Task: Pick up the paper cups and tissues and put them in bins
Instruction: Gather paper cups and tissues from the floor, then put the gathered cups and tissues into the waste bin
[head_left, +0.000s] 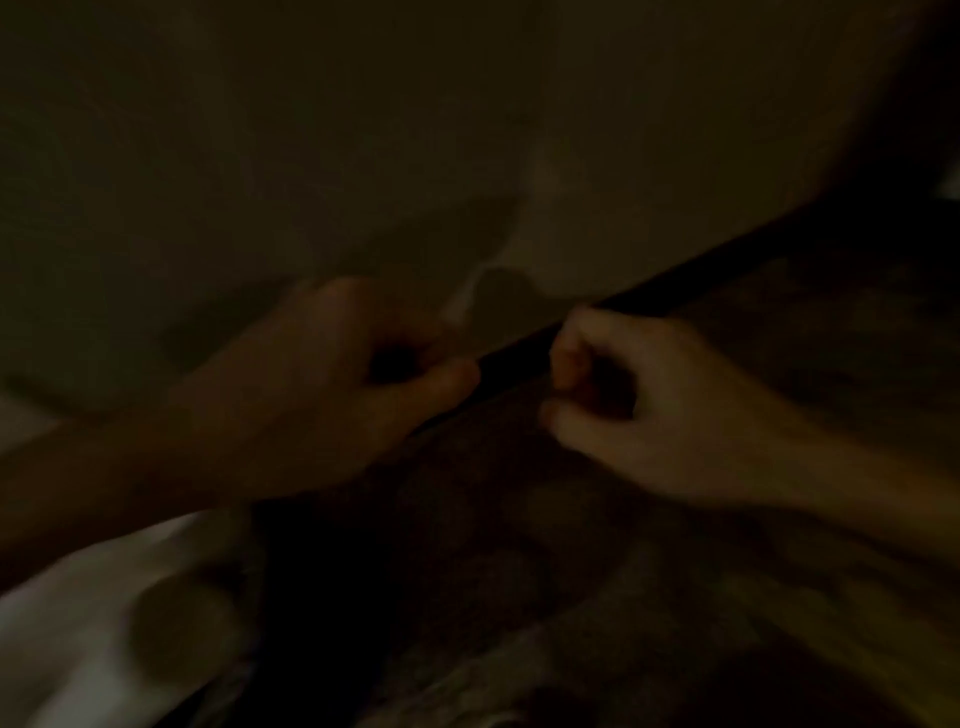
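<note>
The view is very dark and blurred. My left hand (332, 384) reaches in from the left with curled fingers, its thumb lying along a dark straight edge (675, 280). My right hand (649, 410) comes in from the right, fingers curled toward the palm, just across that edge. Whether either hand holds something is hidden by the dark. A pale, blurred shape (478, 291) lies just beyond my left fingers; I cannot tell whether it is a tissue or a fold. No paper cup or bin can be made out.
A pale surface (260, 130) fills the top and left. Dark patterned fabric (493, 545) lies below the edge. White cloth (78, 623) sits at the bottom left with a round dark patch (182, 623) on it.
</note>
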